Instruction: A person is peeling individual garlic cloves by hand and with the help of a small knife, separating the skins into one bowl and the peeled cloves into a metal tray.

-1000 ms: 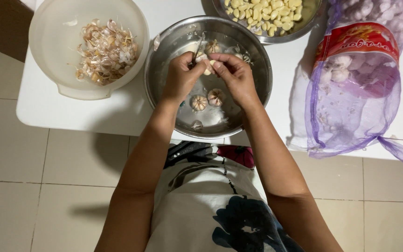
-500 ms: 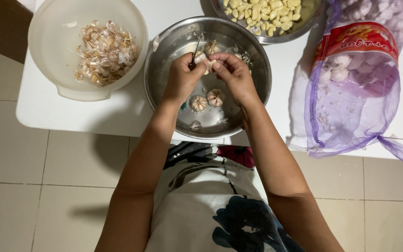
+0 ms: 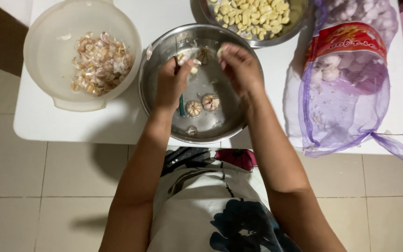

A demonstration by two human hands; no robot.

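My left hand (image 3: 172, 83) is closed around a small knife with a green handle (image 3: 181, 103) and bits of garlic skin, over the steel bowl (image 3: 155, 56). A little to its right, my right hand (image 3: 239, 69) pinches a pale peeled garlic clove (image 3: 220, 50) near the bowl's far rim. Two whole garlic bulbs (image 3: 202, 105) lie on the bowl's bottom between my wrists, with a piece of garlic (image 3: 203, 55) and skins at the far side.
A white plastic bowl (image 3: 52, 28) holding garlic skins (image 3: 100, 61) stands at the left. A steel dish of peeled cloves (image 3: 250, 16) sits at the back. A purple mesh sack of garlic bulbs (image 3: 346, 79) lies at the right on the white table (image 3: 43, 121).
My hands were together working one clove; now they have parted. The right hand has moved right and toward the far rim with the peeled clove.
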